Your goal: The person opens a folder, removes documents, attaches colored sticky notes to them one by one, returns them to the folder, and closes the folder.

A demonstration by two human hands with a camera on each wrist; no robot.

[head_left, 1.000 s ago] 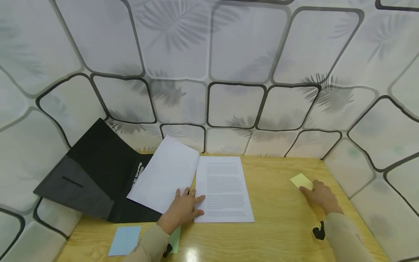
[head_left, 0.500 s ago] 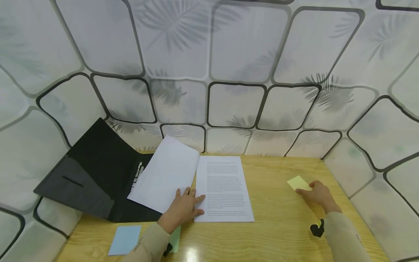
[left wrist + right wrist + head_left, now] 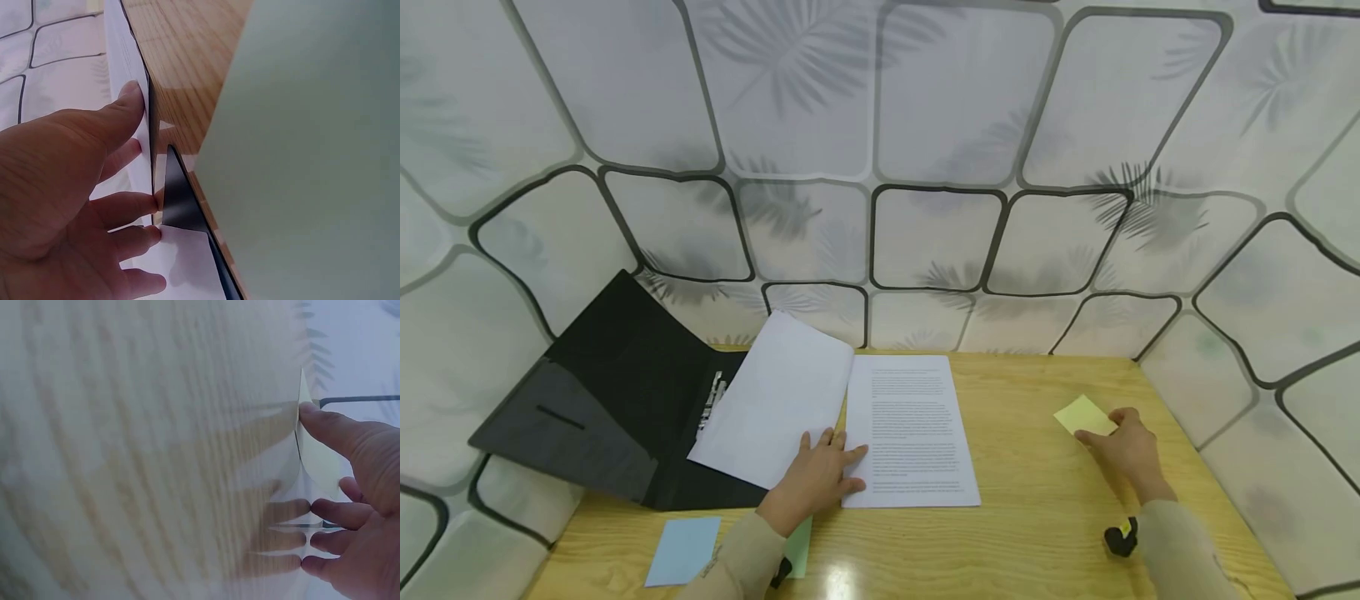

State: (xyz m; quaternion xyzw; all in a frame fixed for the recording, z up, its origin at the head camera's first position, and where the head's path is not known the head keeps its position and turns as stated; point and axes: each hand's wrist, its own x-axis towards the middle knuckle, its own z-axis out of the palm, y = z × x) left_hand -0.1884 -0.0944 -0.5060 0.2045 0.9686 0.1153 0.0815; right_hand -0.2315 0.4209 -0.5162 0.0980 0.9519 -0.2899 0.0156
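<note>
My left hand (image 3: pixel 812 482) lies with fingers spread, resting on the left edge of a printed stack of paper (image 3: pixel 913 425) and the lower corner of blank white sheets (image 3: pixel 786 400). Those sheets lie partly over an open black folder (image 3: pixel 617 367) with a metal clip (image 3: pixel 712 402). Toward the right of the table, my right hand (image 3: pixel 1129 450) pinches a yellow sticky note (image 3: pixel 1082 414) by its near edge between thumb and index finger. The right wrist view has the yellow note (image 3: pixel 317 459) standing tilted against the thumb, the other fingertips touching the tabletop.
A blue sticky note (image 3: pixel 682 552) lies at the front left of the wooden table (image 3: pixel 1022 533). A green note (image 3: pixel 799 546) is partly hidden under my left forearm. Patterned wall covering (image 3: pixel 940 242) rises behind the table and on both sides; the folder's cover leans near it.
My right hand has moved slightly left, with the yellow sticky note in it. The left hand has stayed in place on the papers.
</note>
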